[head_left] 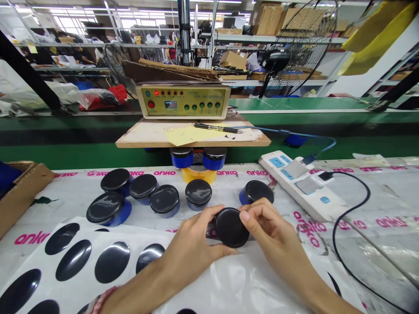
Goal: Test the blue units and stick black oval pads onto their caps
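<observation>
Between both hands, low over the bench, is a small round device (231, 227) with a flat black top tilted toward me. My left hand (196, 237) grips its left side, thumb below and fingers around the far edge. On the upper right edge, my right hand (270, 226) presses its thumb, with the other fingers curled behind; they hide that side. Just beyond stands a similar blue device (257, 192) with a black top. Several more, including a black-topped one (198, 194), stand to the left. A white sheet (88, 237) of glossy black round stickers (112, 262) lies at lower left.
A tester box (183, 102) with buttons sits on a wooden shelf (140, 135), beside a pen (218, 127). Two blue devices rest under it, above a yellow ring (199, 174). A power strip (303, 187) with cables lies right; a cardboard box (29, 185) stands left.
</observation>
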Available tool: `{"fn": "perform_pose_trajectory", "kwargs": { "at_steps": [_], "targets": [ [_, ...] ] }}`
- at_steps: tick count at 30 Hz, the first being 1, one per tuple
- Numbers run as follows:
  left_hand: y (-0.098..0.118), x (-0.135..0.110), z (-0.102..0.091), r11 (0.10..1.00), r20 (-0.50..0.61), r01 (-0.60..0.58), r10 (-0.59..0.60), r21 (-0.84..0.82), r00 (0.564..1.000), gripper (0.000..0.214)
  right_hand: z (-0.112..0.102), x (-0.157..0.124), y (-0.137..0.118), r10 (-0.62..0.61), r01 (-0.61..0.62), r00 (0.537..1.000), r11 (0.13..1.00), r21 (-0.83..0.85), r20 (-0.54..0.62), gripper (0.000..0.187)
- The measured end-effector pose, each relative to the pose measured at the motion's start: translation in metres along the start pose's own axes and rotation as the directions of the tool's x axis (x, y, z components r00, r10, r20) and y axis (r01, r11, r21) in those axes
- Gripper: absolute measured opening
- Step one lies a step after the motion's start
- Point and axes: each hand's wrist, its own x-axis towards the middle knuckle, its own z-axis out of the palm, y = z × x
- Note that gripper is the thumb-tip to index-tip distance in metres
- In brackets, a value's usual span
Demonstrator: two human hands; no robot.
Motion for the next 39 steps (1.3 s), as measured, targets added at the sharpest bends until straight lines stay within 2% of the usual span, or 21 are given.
{"fn": "perform_pose_trajectory", "kwargs": {
  "at_steps": [11, 22, 24, 28, 30, 31, 32, 34, 36, 37, 38, 39],
  "targets": [
    [0.003, -0.001, -0.001, 1.0, 0.011, 0.004, -0.005, 0.019, 1.0, 0.066, 0.0, -0.002, -0.002, -0.207, 0.179, 0.975, 0.943, -0.279, -0.077, 0.02],
    [0.002, -0.001, 0.0, 0.998, 0.012, -0.014, 0.013, 0.062, 1.0, 0.067, -0.001, -0.004, 0.0, -0.425, 0.366, 0.903, 0.834, -0.414, -0.058, 0.017],
    [0.003, -0.001, 0.0, 0.998, 0.012, -0.016, 0.016, 0.067, 1.0, 0.067, 0.0, -0.004, 0.0, -0.5, 0.422, 0.866, 0.767, -0.483, -0.037, 0.016],
    [0.0, -0.001, 0.003, 0.993, 0.001, -0.056, 0.056, 0.106, 0.998, 0.069, 0.0, -0.005, 0.0, -0.662, 0.519, 0.746, 0.508, -0.687, 0.073, 0.019],
    [-0.003, -0.001, 0.004, 0.983, -0.01, -0.115, 0.117, 0.144, 0.993, 0.067, -0.002, -0.003, 0.002, -0.675, 0.515, 0.727, 0.418, -0.749, 0.123, 0.022],
    [-0.004, -0.001, 0.004, 0.973, -0.021, -0.152, 0.158, 0.175, 0.987, 0.065, -0.005, -0.001, 0.002, -0.673, 0.498, 0.73, 0.402, -0.768, 0.121, 0.023],
    [-0.004, -0.001, 0.004, 0.959, -0.031, -0.189, 0.2, 0.214, 0.979, 0.064, -0.008, 0.001, 0.002, -0.676, 0.478, 0.731, 0.407, -0.779, 0.095, 0.023],
    [-0.003, 0.0, 0.002, 0.914, -0.017, -0.251, 0.27, 0.318, 0.963, 0.064, -0.015, 0.004, -0.002, -0.698, 0.475, 0.716, 0.484, -0.735, 0.004, 0.021],
    [0.002, 0.001, -0.001, 0.845, 0.042, -0.284, 0.298, 0.453, 0.954, 0.06, -0.021, 0.003, -0.013, -0.71, 0.569, 0.703, 0.588, -0.574, -0.03, 0.017],
    [0.005, 0.001, -0.003, 0.8, 0.081, -0.289, 0.291, 0.525, 0.953, 0.057, -0.021, 0.0, -0.02, -0.705, 0.637, 0.708, 0.616, -0.464, 0.037, 0.014],
    [0.007, 0.001, -0.004, 0.751, 0.114, -0.288, 0.276, 0.595, 0.954, 0.053, -0.02, -0.005, -0.028, -0.686, 0.692, 0.708, 0.627, -0.358, 0.168, 0.012],
    [0.01, 0.0, -0.004, 0.701, 0.128, -0.28, 0.262, 0.656, 0.956, 0.051, -0.016, -0.012, -0.035, -0.645, 0.728, 0.685, 0.628, -0.275, 0.34, 0.01]
  ]
}}
